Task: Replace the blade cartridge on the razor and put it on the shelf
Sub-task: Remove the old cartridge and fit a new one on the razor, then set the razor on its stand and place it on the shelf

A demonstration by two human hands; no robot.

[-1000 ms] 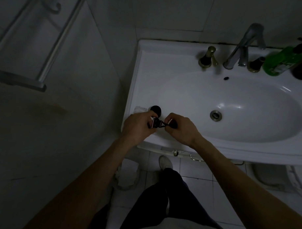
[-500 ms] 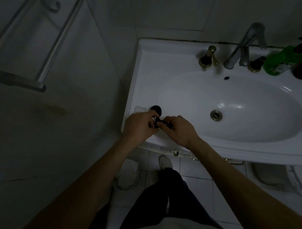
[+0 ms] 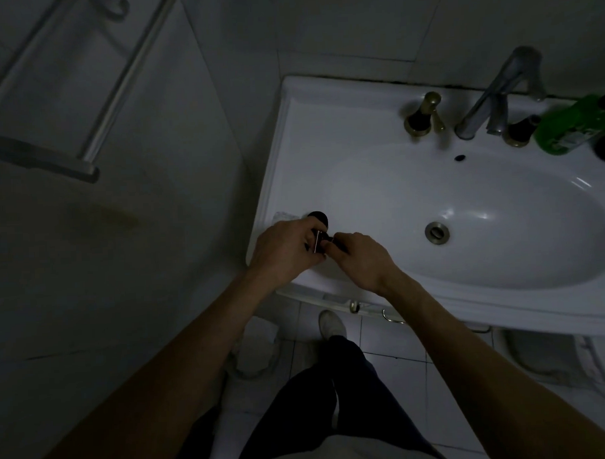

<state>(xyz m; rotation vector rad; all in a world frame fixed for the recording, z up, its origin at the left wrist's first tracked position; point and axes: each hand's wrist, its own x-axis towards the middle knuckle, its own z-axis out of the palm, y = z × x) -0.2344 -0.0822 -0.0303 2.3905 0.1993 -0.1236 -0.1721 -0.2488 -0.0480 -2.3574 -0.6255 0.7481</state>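
Over the front left corner of the white sink, both my hands meet around a small dark razor. My left hand grips the blade cartridge at the razor's head. My right hand closes on the handle, which its fingers mostly hide. A small round black object lies on the sink rim just behind my left hand. A metal wall shelf hangs at the upper left.
A chrome faucet with two brass knobs stands at the back of the sink. A green bottle lies at the far right. Below are floor tiles, my legs and a white shoe.
My right hand has slid left along the razor toward my left hand, so the razor is now almost covered by fingers. My left hand barely moved.
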